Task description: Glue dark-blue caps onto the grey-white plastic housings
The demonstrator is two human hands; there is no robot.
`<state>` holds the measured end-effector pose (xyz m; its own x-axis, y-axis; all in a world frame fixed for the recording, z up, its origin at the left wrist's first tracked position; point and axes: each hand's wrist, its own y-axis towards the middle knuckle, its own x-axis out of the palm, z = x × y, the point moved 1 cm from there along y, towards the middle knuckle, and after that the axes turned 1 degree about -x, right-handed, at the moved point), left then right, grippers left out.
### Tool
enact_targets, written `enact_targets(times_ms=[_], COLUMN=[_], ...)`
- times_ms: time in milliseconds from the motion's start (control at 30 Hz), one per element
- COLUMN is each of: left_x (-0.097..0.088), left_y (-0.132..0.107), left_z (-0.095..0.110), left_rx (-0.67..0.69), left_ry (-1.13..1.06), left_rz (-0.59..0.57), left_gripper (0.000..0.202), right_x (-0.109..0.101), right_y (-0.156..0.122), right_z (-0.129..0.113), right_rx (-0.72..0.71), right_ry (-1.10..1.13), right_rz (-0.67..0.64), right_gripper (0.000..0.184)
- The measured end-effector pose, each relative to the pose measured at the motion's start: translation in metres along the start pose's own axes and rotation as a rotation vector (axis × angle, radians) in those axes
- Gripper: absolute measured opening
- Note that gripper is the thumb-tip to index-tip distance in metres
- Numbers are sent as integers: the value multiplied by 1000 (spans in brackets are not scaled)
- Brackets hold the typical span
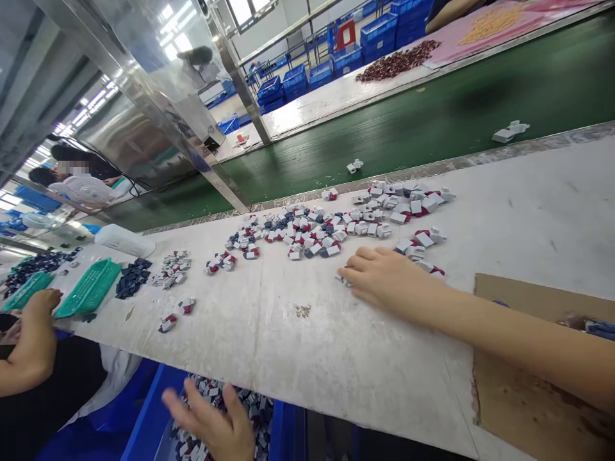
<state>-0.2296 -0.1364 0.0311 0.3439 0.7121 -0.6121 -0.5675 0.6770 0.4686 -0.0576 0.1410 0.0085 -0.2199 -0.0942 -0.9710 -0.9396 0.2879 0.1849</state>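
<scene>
My right hand [384, 276] lies palm down on the white table [298, 339], fingers together over a small white and red part [343, 280] at its fingertips. Just beyond it spreads a scatter of many small white, red and dark blue parts [331, 224]. My left hand [216, 426] hangs below the table edge with fingers spread, over a blue bin [147, 416] filled with the same small parts; it holds nothing that I can see.
A co-worker's hand and forearm [33, 333] rest at the left by green baskets [89, 288] and a pile of dark parts [131, 278]. A green conveyor belt [432, 121] runs behind the table. Brown cardboard [519, 384] lies under my right forearm. Blue crates [336, 57] stand far back.
</scene>
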Motion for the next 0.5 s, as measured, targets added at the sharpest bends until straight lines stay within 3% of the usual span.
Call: enact_targets(times_ms=[67,133,267,300,367,433,500], left_x=[27,60,118,126,133,134,133], left_y=[23,46,76,78,76,69,61], left_z=[4,13,39,46,54,56,52], left_rx=[111,188,44,-13,-130,-286,-451], left_ry=[78,104,-123,-208,-362,-501,-632], left_rz=[69,18,-527,-625,-704,-683,-619], left_gripper=[32,33,49,47,35,31,45], right_x=[5,5,-6,-10,-18,-26,-35], right_y=[12,17,3,-5,-24,-44,-63], right_z=[-7,-10,-14,-14,-15,-12,-6], right_rx=[21,47,112,125,155,224,349], right_ry=[31,85,275,326,466,621,722], right_rz=[-28,-41,-17,-11,-1,32,71], right_gripper=[19,23,22,22,23,32,45])
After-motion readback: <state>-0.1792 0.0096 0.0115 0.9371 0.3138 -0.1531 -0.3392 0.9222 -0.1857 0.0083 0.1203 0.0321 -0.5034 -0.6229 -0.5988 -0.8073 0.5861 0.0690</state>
